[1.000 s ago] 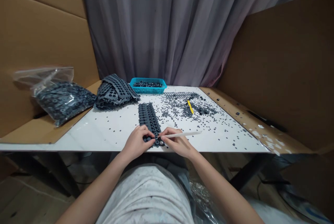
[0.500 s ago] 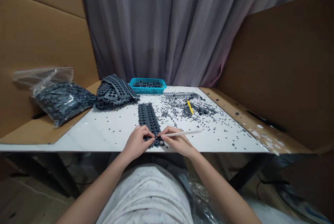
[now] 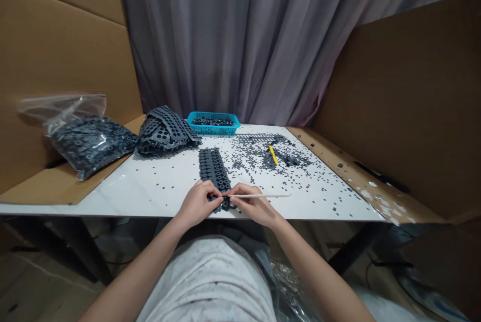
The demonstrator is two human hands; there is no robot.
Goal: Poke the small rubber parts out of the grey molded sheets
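Note:
A dark perforated strip [image 3: 214, 167] with rows of rings lies lengthwise on the white table in front of me. My left hand [image 3: 199, 203] is closed at the left side of its near end, fingertips pinched on the strip. From the right, my right hand [image 3: 252, 205] holds a thin white stick [image 3: 268, 195] between thumb and fingers, its tip by the strip's near end. The fingertips of both hands nearly meet there. Whatever small part lies between them is hidden.
A clear bag of dark rings [image 3: 92, 144] and a pile of dark perforated sheets [image 3: 163, 131] stand left. A blue basket [image 3: 213, 130] is behind. A yellow tool [image 3: 273, 154] lies among scattered dark bits at right. Cardboard walls flank the table.
The white stick has tilted to lie more level, its outer end lower. My right fingertips have shifted slightly left, closer to my left ones.

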